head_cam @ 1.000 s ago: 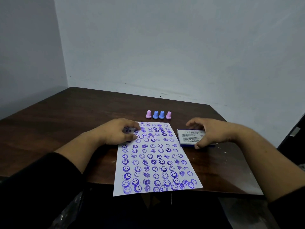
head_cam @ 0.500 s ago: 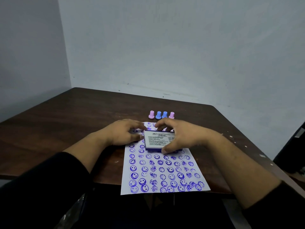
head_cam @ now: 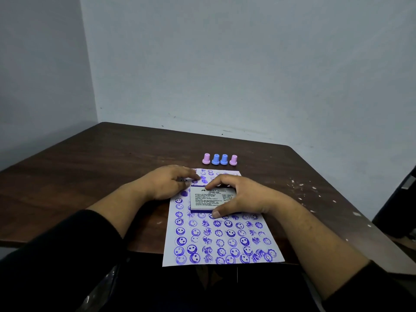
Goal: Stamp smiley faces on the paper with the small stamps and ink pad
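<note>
I watch the right hand clasp the closed ink pad atop the stamp-covered paper, seemingly for opening, as the left hand flattens the sheet, fingers spread, four stamps at 12 o'clock on the tabletop.

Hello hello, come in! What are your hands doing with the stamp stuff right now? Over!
Right hand gripping closed ink pad, on the paper. Left hand flat on paper's edge. Four stamps untouched, lined up behind. Nothing in the way.
</note>
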